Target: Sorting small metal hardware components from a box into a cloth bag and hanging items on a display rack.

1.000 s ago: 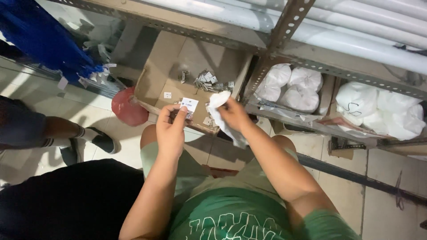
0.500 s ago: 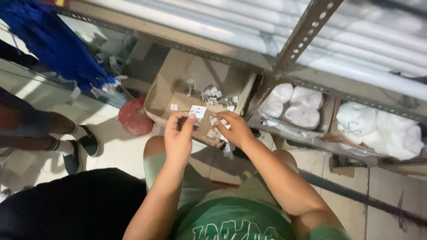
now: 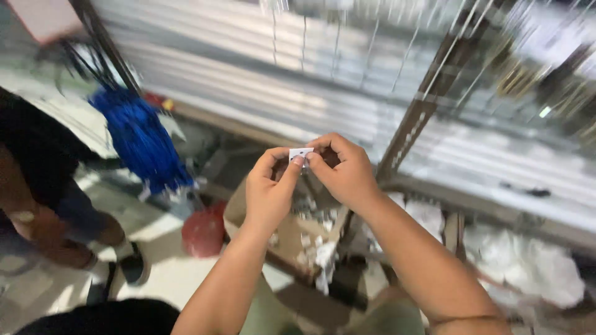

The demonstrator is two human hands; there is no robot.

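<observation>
Blue cord bundle (image 3: 141,139) and red round lid (image 3: 203,231) sit off to the left; the left hand (image 3: 268,193) and right hand (image 3: 344,170) have risen from the brown cardboard box (image 3: 292,239), both pinching the small white card (image 3: 300,152) up at shelf height.

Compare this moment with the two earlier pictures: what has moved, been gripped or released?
Both hands rose from over the cardboard box toward the shelving. The left hand and right hand now pinch the small white card together. Unchanged: blue bundle, red object on the floor.
</observation>
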